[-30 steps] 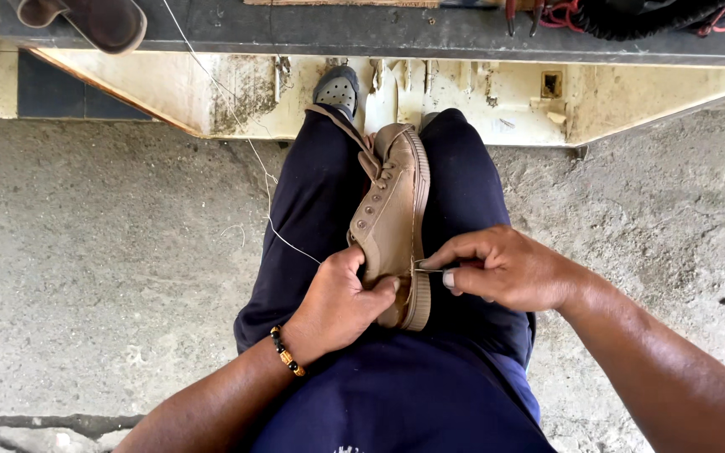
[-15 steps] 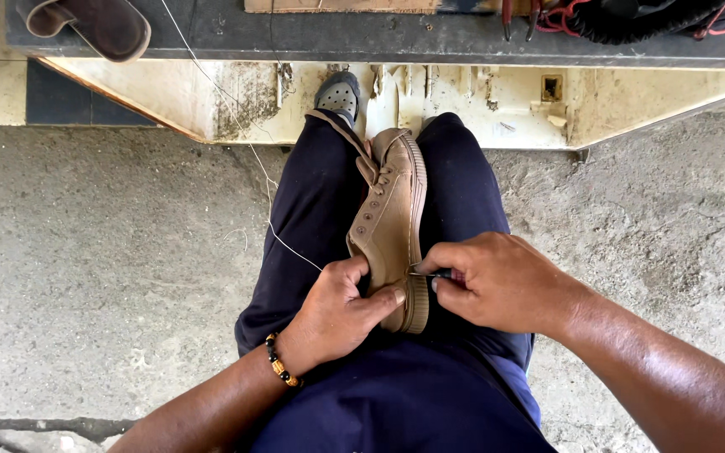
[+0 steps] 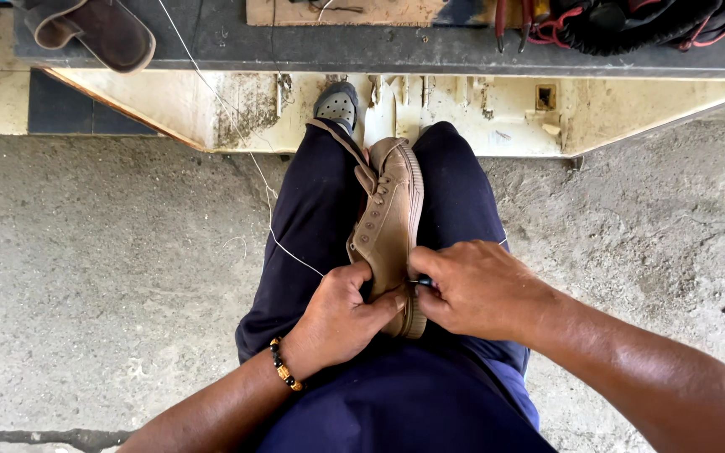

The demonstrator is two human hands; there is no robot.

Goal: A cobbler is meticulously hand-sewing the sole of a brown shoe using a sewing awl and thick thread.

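- far left of the fingers, up top: brown shoe lies on a dark bench edge.
- white thread runs down from the bench, ends just left of the left fingers.
- beaded bracelet on the left wrist.
- left hand: fingers curled round the heel end of a tan sneaker, thumb pressed on its side.
- sneaker stands on edge between the dark blue trouser knees, toe pointing away from the fingers.
- right hand: fingertips pressed together, pinching a small dark tool against the sole edge; tool mostly hidden.
- grey clog on the floor beyond the toe.
- red-handled pliers far above the right fingers.
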